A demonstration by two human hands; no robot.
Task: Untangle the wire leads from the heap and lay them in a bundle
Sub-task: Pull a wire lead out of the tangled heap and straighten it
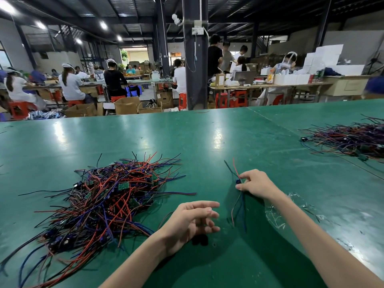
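While the right hand [256, 182] pinches a wire lead [241, 201], the left hand [192, 220] hovers, fingers relaxed.

The table [207, 138] is a glossy deep green with pale streaks of reflected light. The heap [108, 202] on it mixes red, blue-violet and black strands (red and blue dominate), dotted with small boards [123, 186] in bright green with pale markings. The wire lead [242, 206] pinched by the right hand [254, 183] shows a red strand, a blue one and a dark one, with a dark blue lump at the pinch. The second heap [351, 140], far right, runs darker: purple, black, some red. Beyond the table, the stools [182, 100] are red-orange, the cardboard boxes [126, 104] tan, the stacked boxes [326, 57] white, and the pillar [195, 69] near black.
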